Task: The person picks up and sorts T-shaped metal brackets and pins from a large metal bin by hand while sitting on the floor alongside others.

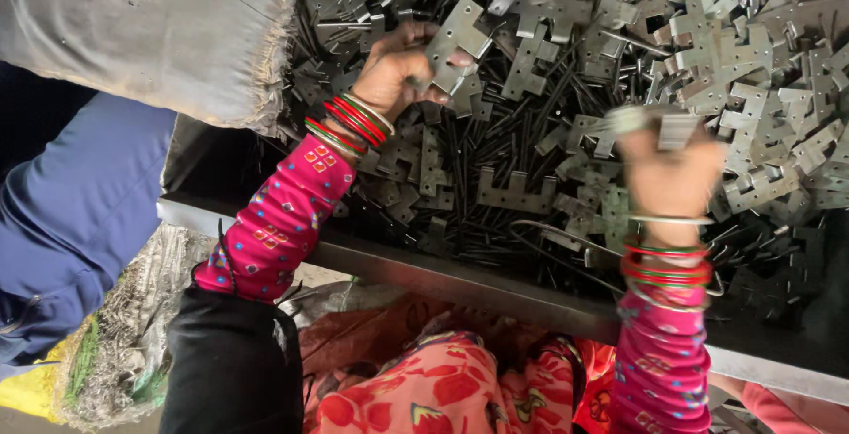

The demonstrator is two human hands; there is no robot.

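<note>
over the metal pile [548, 89], both hands' fingers grip flat hinge plates: left [398, 71], right [668, 168]

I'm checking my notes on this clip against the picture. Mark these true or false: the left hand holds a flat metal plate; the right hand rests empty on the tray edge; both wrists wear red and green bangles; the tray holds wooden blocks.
1. The left hand holds a flat metal plate. True.
2. The right hand rests empty on the tray edge. False: it is raised over the pile, gripping blurred metal pieces.
3. Both wrists wear red and green bangles. True.
4. The tray holds wooden blocks. False: it holds grey metal plates and thin dark rods.
</note>
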